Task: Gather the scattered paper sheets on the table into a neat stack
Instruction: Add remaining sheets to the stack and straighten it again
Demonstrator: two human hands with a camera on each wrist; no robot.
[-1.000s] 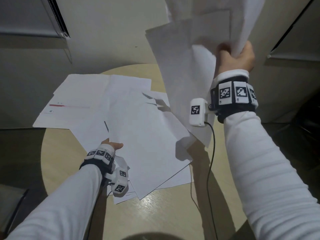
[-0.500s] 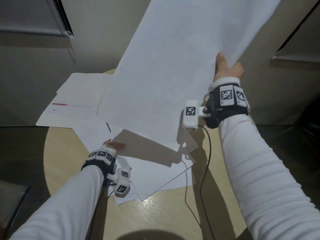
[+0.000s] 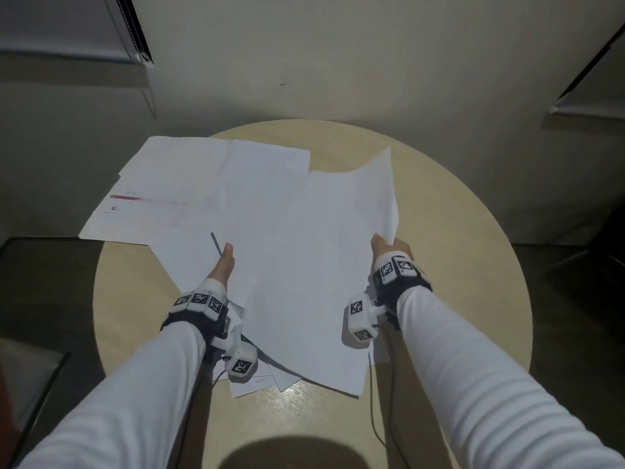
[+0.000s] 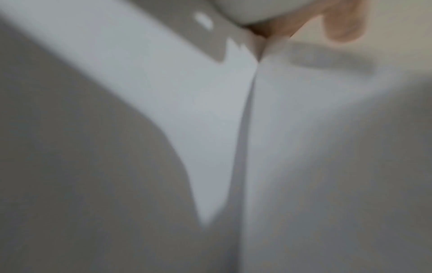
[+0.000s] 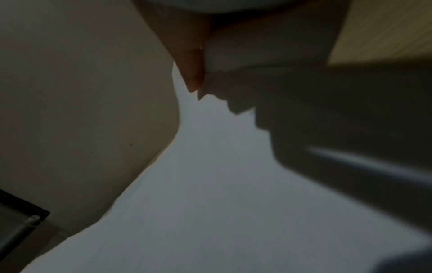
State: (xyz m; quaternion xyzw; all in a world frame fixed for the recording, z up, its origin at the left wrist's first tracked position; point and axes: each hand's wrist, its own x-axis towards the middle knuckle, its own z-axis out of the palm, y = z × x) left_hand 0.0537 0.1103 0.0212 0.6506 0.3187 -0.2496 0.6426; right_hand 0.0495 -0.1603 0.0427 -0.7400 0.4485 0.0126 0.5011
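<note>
- On a round pale wooden table (image 3: 456, 231) beside a plain wall (image 3: 338, 62), white paper sheets (image 3: 209, 184) lie overlapping; their count cannot be told.
- Two hands: right hand (image 3: 389, 247) pinches the top sheet (image 3: 314, 265); left hand (image 3: 223, 265) grips its opposite edge.

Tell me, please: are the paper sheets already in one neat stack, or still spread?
Still spread. The paper sheets overlap at different angles on the round table, with edges fanned out. The right hand grips one large sheet's edge.
</note>
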